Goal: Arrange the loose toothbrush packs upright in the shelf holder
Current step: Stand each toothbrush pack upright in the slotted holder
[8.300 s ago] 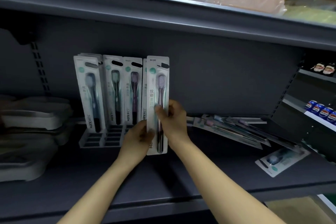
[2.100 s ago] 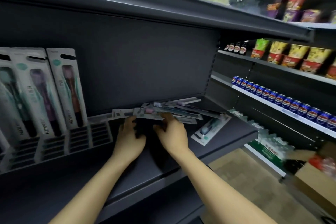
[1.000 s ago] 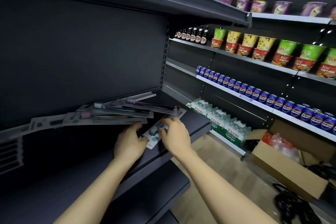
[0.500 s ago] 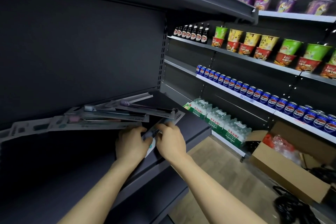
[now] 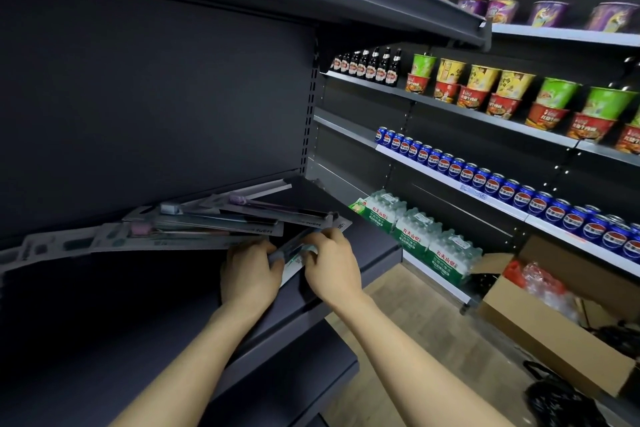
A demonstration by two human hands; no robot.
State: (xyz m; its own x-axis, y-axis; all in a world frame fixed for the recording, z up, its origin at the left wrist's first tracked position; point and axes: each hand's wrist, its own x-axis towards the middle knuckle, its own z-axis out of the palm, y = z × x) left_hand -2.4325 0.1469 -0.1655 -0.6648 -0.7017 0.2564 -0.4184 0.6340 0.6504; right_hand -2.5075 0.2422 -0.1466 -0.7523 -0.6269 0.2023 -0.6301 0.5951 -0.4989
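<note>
While both hands, left hand [image 5: 251, 274] and right hand [image 5: 331, 263], pinch one toothbrush pack [image 5: 294, 253], the fanned pile [image 5: 207, 225] just behind could slide.

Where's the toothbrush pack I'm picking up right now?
In the head view, the toothbrush pack is at the shelf's right front edge, held between the left hand and right hand, just below the fanned pile of loose packs.

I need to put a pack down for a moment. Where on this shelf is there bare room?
Bare shelf lies left of the left hand, in front of the fanned toothbrush packs. Crowded: the right end, where both hands, right hand, hold a pack.
</note>
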